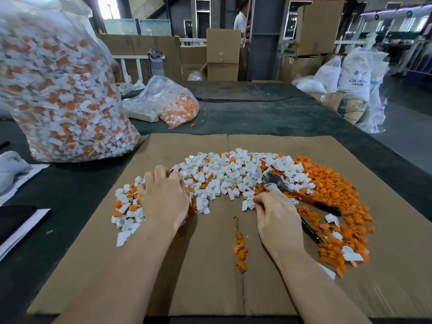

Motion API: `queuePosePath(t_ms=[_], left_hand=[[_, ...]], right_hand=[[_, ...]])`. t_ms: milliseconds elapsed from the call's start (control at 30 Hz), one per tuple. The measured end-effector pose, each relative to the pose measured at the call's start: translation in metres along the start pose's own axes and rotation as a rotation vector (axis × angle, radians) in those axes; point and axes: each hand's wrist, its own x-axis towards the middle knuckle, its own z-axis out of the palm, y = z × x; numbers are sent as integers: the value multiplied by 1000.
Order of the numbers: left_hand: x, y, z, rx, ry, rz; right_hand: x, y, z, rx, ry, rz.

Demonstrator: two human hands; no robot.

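An arc of small white plastic parts (224,176) mixed with orange ones lies on a flat cardboard sheet (210,288). A heap of orange parts (332,199) fills the right end of the arc. My left hand (163,197) rests on the left end of the pile, its fingers curled into the white parts. My right hand (278,220) pinches a white part (249,204) at the pile's near edge. Pliers with red and black handles (301,195) lie on the parts beside my right hand. A short string of orange parts (240,249) lies between my hands.
A big clear bag (58,90) full of white and orange parts stands at the left. A smaller bag (173,104) lies behind on the dark table (268,115). Papers lie at the left edge. Cardboard boxes, white sacks and a person stand far behind.
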Motion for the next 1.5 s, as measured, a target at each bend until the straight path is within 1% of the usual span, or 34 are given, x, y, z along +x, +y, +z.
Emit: queuePosePath(t_ms=[100, 167, 200, 267, 333, 433, 500, 567, 667, 800, 967, 1033, 1133, 1267, 1367, 1500], left_hand=[[0, -3, 4, 45, -31, -24], [-2, -1, 7, 19, 15, -23], [-3, 1, 8, -11, 55, 5], [-6, 10, 11, -104, 108, 136], [-10, 24, 15, -215, 42, 296], [-17, 45, 25, -305, -147, 421], [-17, 53, 33, -267, -223, 478], [-15, 58, 38, -179, -270, 524], [-12, 62, 41, -95, -242, 551], [-12, 65, 42, -175, -205, 533], [-15, 64, 37, -297, -303, 470], [-18, 63, 36, -363, -320, 398], [-23, 61, 36, -449, -284, 303], [-33, 61, 37, -554, -205, 271], [-35, 61, 37, -600, -191, 259], [-33, 60, 37, -590, -240, 264]], right_hand=[[0, 1, 1, -14, -25, 19], [0, 1, 1, -26, -46, 38], [0, 0, 1, -30, -56, 46], [0, 0, 1, -35, -65, 54], [1, -1, 1, -48, -80, 62], [1, -1, 0, -78, -122, 74], [1, -3, 0, -109, -153, 76], [2, -5, 0, -129, -174, 78], [2, -7, -1, -139, -157, 77], [1, -8, -1, -150, -136, 76], [0, -5, 0, -156, -135, 69], [1, -5, 1, -155, -149, 72], [1, -4, 2, -152, -140, 78], [2, 1, 4, -160, -115, 147], [6, 4, 4, -226, -103, 209], [18, 4, 1, -361, -188, 213]])
